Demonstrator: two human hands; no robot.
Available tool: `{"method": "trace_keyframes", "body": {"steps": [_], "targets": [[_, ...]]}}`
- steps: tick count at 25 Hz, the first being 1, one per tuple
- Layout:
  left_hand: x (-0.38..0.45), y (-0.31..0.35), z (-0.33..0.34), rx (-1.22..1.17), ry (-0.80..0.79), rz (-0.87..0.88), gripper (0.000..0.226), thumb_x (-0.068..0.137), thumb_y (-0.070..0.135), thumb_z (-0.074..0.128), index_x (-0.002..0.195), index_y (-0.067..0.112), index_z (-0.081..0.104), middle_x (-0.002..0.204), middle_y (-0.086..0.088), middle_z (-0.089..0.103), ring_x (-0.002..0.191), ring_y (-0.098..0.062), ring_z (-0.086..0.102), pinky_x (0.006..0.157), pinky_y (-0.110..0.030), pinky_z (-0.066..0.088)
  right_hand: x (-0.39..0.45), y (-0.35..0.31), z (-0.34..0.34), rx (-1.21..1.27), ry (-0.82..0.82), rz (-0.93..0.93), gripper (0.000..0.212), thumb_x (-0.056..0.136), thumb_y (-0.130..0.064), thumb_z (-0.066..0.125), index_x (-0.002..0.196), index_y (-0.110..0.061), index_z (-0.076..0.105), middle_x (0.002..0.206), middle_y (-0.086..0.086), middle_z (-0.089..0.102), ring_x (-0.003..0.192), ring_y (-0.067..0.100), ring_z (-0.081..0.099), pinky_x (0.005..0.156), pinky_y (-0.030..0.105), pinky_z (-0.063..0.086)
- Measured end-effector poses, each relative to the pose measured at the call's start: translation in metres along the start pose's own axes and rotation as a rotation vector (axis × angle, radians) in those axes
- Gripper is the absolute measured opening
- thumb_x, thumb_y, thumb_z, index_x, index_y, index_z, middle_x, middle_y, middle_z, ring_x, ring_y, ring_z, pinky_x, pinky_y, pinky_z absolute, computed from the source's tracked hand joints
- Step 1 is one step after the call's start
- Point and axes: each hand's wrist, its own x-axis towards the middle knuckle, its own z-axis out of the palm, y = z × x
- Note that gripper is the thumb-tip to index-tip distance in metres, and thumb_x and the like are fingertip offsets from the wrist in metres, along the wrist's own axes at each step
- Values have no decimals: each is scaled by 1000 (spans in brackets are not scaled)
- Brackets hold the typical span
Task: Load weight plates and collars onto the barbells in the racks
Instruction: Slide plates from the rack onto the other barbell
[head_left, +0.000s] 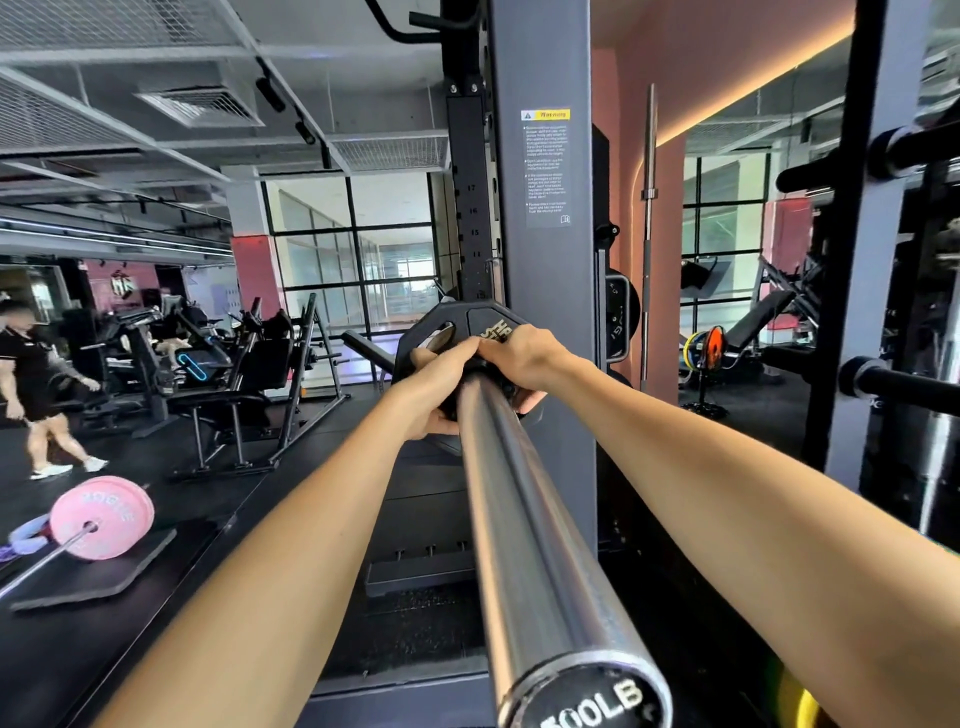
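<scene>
A chrome barbell sleeve (524, 519) runs from the lower right of the view away toward the rack upright (545, 260). A black weight plate (457, 325) sits on the sleeve at its far end, close to the upright. Against the plate, around the sleeve, is a black collar (511, 389), mostly hidden by my fingers. My left hand (441, 384) grips the collar from the left side of the bar. My right hand (524, 358) grips it from the top and right, fingers curled round it.
A pink plate on a barbell (101, 517) lies on a floor mat at the lower left. A person (36, 384) walks at the far left among benches and machines (228, 374). Another rack (883, 312) with stored plates stands on the right, and a bar (648, 234) stands upright behind.
</scene>
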Motion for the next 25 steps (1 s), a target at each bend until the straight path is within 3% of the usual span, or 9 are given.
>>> {"method": "trace_keyframes", "body": {"steps": [2, 6, 9, 11, 17, 25], "targets": [[6, -6, -1, -99, 4, 10, 41, 82, 50, 66, 97, 17, 49, 82, -7, 67, 76, -22, 67, 65, -36, 57, 1, 1, 0, 15, 24, -37, 36, 90, -40, 48, 73, -9, 57, 75, 12, 62, 56, 38, 69, 55, 41, 60], [10, -12, 5, -180, 81, 86, 40, 80, 39, 66, 94, 18, 35, 75, -8, 58, 60, -21, 61, 50, -27, 50, 2, 0, 2, -31, 66, -83, 34, 92, -31, 45, 67, -9, 53, 76, 14, 61, 53, 34, 64, 47, 31, 51], [5, -11, 7, -222, 121, 96, 36, 84, 33, 65, 88, 19, 31, 75, -7, 54, 60, -20, 59, 48, -28, 49, 3, -2, 5, -91, 113, -107, 28, 93, -24, 45, 74, -6, 54, 87, 16, 62, 74, 38, 64, 63, 33, 52], [2, -10, 6, -218, 108, 99, 37, 85, 32, 64, 96, 17, 32, 80, -7, 56, 61, -20, 61, 46, -27, 50, 3, 0, 8, -69, 172, -110, 25, 92, -26, 46, 80, -7, 56, 86, 13, 57, 80, 37, 59, 67, 32, 47], [-9, -5, 7, -213, 110, 99, 41, 85, 28, 66, 105, 15, 32, 83, -11, 57, 41, -14, 61, 41, -24, 48, -1, 4, 15, 2, 293, -73, 36, 93, -30, 45, 69, -5, 54, 80, 11, 57, 73, 35, 58, 65, 34, 49], [-14, -2, 7, -188, 70, 91, 37, 87, 27, 63, 99, 17, 29, 79, -10, 57, 41, -16, 62, 40, -24, 48, -1, 6, 15, 45, 303, -33, 35, 93, -34, 45, 78, -4, 56, 81, 13, 60, 61, 32, 57, 56, 29, 47]]}}
